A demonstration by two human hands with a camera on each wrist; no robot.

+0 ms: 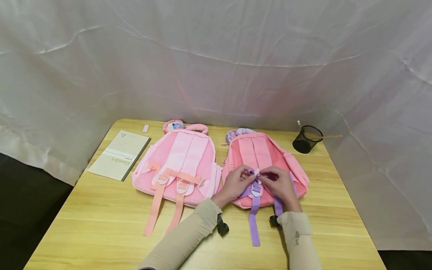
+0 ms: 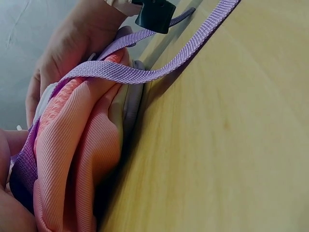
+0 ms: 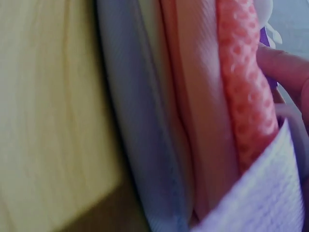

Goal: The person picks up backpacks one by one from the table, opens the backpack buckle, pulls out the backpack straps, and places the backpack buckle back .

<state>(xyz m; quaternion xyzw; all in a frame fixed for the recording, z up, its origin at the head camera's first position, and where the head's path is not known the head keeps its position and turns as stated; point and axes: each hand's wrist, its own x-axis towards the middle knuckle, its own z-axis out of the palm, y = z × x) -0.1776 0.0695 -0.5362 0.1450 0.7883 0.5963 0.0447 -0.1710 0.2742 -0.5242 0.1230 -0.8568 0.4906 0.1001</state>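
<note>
The sleeved left forearm (image 1: 183,238) slants toward between one and two o'clock in the head view, with the left hand (image 1: 237,183) angled toward two, its fingers curled in a pinch. The sleeved right forearm (image 1: 298,240) runs between eleven and twelve, the right hand (image 1: 281,184) bent toward ten and also pinching. Both hands' fingertips sit just beside each other.

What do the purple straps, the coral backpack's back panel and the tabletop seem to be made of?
Purple straps: matte woven webbing, perhaps nylon or polyester, given the ribbed weave. Coral back panel: padded mesh, probably synthetic, going by its dimpled, slightly shiny surface. Tabletop: smooth, with yellowish wood grain; solid wood or laminate, I can't tell.
</note>
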